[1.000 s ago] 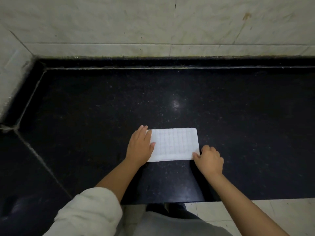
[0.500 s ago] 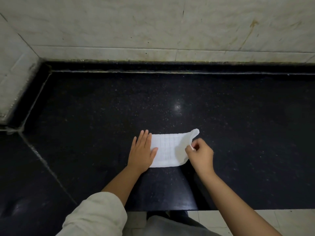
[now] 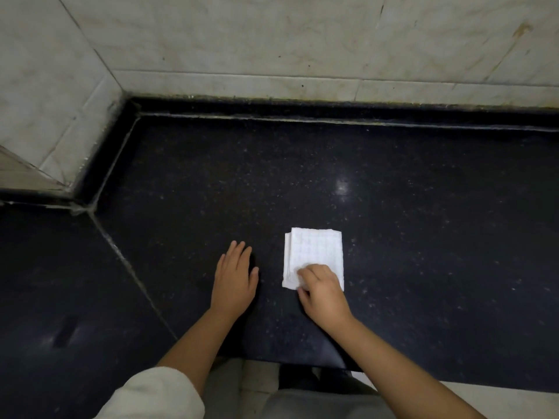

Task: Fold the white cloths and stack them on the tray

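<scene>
One white waffle-textured cloth (image 3: pixel 314 252) lies folded into a small upright rectangle on the black speckled counter (image 3: pixel 423 237). My right hand (image 3: pixel 320 290) rests on its near left corner, fingers curled and pinching the layered edge. My left hand (image 3: pixel 234 279) lies flat on the bare counter a short way left of the cloth, fingers apart, holding nothing. No tray is in view.
The counter meets a pale tiled wall (image 3: pixel 302 55) at the back and a tiled corner (image 3: pixel 45 101) at the left. A seam (image 3: pixel 130 267) runs diagonally across the counter left of my left hand. The counter's front edge (image 3: pixel 302 362) is close below my wrists.
My right hand carried the cloth's right end over to the left, halving the cloth. My left hand came off the cloth and now rests on the counter beside it.
</scene>
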{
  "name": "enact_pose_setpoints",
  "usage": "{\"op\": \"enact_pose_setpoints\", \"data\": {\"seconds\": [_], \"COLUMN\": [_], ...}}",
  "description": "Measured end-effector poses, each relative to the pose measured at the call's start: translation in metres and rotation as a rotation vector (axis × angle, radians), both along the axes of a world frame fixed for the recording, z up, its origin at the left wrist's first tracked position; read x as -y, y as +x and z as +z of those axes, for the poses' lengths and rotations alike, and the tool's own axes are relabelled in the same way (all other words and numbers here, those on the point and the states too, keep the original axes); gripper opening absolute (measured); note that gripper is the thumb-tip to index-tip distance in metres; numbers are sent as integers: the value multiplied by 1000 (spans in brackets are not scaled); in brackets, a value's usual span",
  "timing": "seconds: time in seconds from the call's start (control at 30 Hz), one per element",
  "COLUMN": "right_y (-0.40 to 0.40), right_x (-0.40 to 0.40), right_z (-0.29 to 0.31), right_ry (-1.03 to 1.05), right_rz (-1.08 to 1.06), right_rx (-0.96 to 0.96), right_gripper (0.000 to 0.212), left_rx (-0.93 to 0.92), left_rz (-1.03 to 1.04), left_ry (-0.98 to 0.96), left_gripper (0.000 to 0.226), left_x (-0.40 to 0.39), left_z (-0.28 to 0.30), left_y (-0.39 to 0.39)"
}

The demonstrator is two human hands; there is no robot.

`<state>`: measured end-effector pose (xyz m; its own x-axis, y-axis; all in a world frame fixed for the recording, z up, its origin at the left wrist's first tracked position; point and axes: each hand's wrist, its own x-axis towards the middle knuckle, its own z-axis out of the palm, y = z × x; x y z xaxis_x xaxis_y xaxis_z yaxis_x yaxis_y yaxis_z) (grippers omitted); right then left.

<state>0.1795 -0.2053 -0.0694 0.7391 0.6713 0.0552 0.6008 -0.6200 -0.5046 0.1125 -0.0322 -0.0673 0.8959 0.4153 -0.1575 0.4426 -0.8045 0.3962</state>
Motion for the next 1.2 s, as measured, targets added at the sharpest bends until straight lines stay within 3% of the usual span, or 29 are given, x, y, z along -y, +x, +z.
{"op": "enact_pose_setpoints", "data": {"seconds": [0.07, 0.27, 0.37, 0.43, 0.5, 0.53, 0.67, 0.8, 0.9, 1.0, 1.2], "right_y": [5, 11, 15, 13, 7, 3, -4, 4, 12, 19, 29], "right_x": [1, -12, -12, -14, -16, -16, -14, 11, 38, 44, 52], "right_z": [2, 5, 2, 4, 5, 3, -4, 5, 7, 1, 11], "right_ry": [-47, -137, 37, 164, 186, 137, -38, -1, -145, -129, -55], "right_rz": [-28, 44, -36, -96, -61, -17, 66, 111, 76, 72, 74], "right_rx": [41, 113, 139, 165, 199, 208, 139, 253, 281, 255, 153], "right_gripper": [33, 23, 5, 22, 17, 6, 24, 30, 41, 28, 26], "left_rx": [10, 33, 52, 70, 101, 91, 95, 100, 191, 275, 308], "left_rz": [-36, -52, -52, -49, -38, -37, -45, -116, -219, -356, -537], "left_ry": [-11, -16, -28, -25, -15, -22, -14, -8, 23, 22, 188], "left_gripper": [69, 52, 51, 48, 40, 39, 49, 48, 42, 39, 26], "left_x": [3, 7, 5, 5, 5, 5, 4, 5, 14, 27, 50], "left_z": [-1, 4, 4, 3, 1, 1, -4, -8, -10, -10, -18], "left_y": [1, 4, 2, 0, -3, -5, -10, -7, -2, 7, 23]}}
